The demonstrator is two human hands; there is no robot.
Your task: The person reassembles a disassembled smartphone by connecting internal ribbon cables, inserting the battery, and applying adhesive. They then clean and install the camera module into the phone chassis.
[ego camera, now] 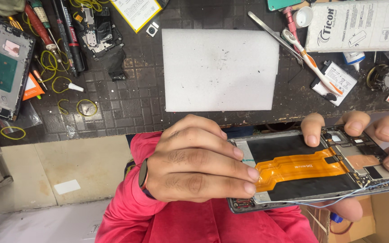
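Two bare hands met over an opened phone body with a grey metal frame (pixel 248 206), held low in front of the person's red shirt (pixel 194 225) and just below the edge of the workbench. The left hand (pixel 194 162) lay across the frame's left end, fingers curled, its fingertips (pixel 252 173) pinching the left end of a wide orange flat ribbon cable (pixel 293 168) that ran across the dark inner plate of the phone. A dark wristband (pixel 143 174) circled that wrist. The right hand (pixel 374 135) gripped the frame's right end, fingers hooked over the upper edge near the small circuit parts and the thumb under the lower edge. A thin pale-blue wire (pixel 338 198) trailed along the frame's lower rim.

Above the hands, on the dark tiled rubber bench mat (pixel 131 99), a white rectangular foam pad (pixel 219 69) lay flat. To its right sat a white and orange toothbrush (pixel 309 60), long metal tweezers (pixel 271 31), a small white battery pack (pixel 336 81) and a white printed carton (pixel 356 24). To the left lay yellow rubber bands (pixel 86 108), red-handled screwdrivers (pixel 39 24), a black circuit assembly (pixel 97 31) and another stripped phone frame with a green patch (pixel 3 63), well apart from the hands. A brown cardboard box (pixel 383 220) showed at the lower right
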